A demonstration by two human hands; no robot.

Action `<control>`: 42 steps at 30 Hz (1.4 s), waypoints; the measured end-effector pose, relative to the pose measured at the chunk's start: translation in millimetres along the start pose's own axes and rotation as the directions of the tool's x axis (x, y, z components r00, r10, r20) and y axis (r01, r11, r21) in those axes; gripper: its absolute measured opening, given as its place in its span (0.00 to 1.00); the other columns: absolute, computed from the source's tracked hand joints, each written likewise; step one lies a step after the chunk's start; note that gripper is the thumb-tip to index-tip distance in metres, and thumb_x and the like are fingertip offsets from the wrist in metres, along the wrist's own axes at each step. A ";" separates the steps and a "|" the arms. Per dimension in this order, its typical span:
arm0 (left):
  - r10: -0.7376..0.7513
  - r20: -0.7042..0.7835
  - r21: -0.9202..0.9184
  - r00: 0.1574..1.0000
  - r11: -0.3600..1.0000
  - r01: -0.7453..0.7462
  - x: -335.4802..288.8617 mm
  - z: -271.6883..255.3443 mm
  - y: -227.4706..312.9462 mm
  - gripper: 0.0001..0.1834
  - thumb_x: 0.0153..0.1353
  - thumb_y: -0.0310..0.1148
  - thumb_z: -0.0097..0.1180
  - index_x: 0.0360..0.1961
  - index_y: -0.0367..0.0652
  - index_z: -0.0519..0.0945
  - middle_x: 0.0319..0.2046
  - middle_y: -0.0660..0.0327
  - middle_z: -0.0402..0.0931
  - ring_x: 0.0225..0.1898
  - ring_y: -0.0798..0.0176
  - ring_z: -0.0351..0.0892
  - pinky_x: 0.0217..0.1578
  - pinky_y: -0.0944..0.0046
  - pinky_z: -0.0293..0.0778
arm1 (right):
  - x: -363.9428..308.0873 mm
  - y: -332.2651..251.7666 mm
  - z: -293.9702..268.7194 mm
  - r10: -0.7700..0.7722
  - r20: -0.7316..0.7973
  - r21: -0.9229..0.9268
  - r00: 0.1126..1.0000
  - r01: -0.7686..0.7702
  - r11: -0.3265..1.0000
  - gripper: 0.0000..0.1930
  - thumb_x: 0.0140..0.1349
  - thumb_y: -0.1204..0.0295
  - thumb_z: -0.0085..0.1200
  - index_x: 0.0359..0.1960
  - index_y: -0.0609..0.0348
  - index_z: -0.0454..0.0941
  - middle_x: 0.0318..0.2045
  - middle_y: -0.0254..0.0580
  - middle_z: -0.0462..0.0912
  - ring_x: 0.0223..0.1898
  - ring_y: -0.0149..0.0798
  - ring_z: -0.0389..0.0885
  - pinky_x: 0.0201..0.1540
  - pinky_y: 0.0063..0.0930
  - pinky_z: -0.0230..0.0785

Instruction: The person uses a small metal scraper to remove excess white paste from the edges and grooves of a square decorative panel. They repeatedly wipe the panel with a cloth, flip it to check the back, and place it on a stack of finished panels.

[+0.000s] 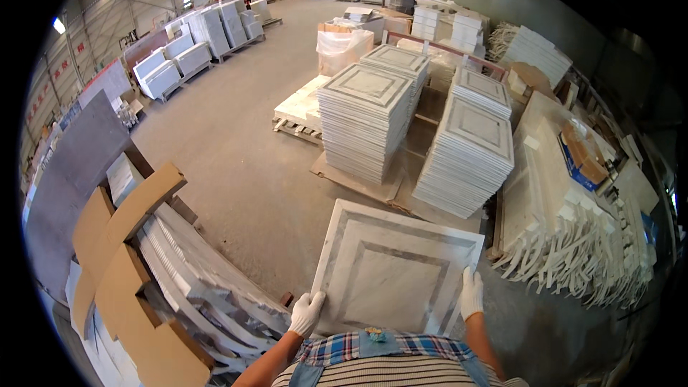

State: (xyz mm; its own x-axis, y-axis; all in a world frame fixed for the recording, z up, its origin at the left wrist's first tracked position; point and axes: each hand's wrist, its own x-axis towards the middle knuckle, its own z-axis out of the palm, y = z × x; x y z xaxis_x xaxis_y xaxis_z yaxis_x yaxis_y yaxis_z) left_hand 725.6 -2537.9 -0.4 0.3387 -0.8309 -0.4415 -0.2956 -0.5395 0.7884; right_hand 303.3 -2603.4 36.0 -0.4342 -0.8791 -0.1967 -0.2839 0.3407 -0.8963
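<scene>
Between my hands is a square white marble tile (401, 265) with grey inlaid borders, carried in front of my body. My left hand (307, 314), in a white glove, grips its left edge near the lower corner. On the opposite edge, my gloved right hand (471, 294) is closed around the side. The tile's lower edge is hidden behind my apron. Ahead of the tile stand a tall stack of matching tiles (358, 125) and, to its right, a second stack (466, 154).
Cardboard sheets (125, 272) and leaning stone slabs (208, 279) crowd my left. To the right, a pile of white stone strips (566, 236) with dangling straps holds a blue-and-brown box (580, 154). A wooden pallet (294, 129) lies beyond the stacks. Crated slabs (186, 54) line the far left.
</scene>
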 end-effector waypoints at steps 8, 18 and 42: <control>0.008 0.027 0.051 1.000 0.999 -0.009 165.6 -20.7 128.5 0.35 0.62 0.62 0.49 0.36 0.32 0.79 0.31 0.43 0.81 0.38 0.48 0.83 0.42 0.52 0.74 | 133.5 -123.8 81.8 -0.210 -0.064 -0.033 0.976 0.208 0.978 0.27 0.72 0.50 0.43 0.41 0.70 0.73 0.35 0.60 0.78 0.38 0.52 0.74 0.45 0.43 0.65; 0.055 -0.040 0.094 0.998 0.994 -0.051 343.5 -8.7 208.4 0.34 0.64 0.61 0.50 0.32 0.32 0.78 0.24 0.49 0.77 0.30 0.56 0.78 0.36 0.54 0.72 | 330.4 -129.3 194.9 -0.190 -0.156 0.113 0.969 0.209 0.971 0.26 0.73 0.52 0.41 0.48 0.68 0.74 0.43 0.60 0.80 0.45 0.56 0.78 0.50 0.42 0.68; 0.039 -0.022 0.152 0.999 0.988 -0.035 741.9 4.7 448.9 0.37 0.61 0.58 0.55 0.27 0.23 0.79 0.19 0.54 0.75 0.25 0.63 0.72 0.29 0.54 0.69 | 728.4 -290.3 394.5 -0.040 -0.100 -0.346 0.994 0.003 0.938 0.28 0.66 0.46 0.46 0.42 0.63 0.78 0.43 0.66 0.82 0.48 0.64 0.79 0.49 0.53 0.71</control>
State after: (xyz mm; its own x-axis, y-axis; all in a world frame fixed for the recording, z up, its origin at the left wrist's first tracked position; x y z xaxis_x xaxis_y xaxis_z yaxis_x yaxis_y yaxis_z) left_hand 840.0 -3397.0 23.9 0.3469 -0.8479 -0.4008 -0.4399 -0.5245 0.7289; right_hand 406.7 -3474.1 -3.8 -0.5061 -0.8541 -0.1200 -0.5633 0.4326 -0.7040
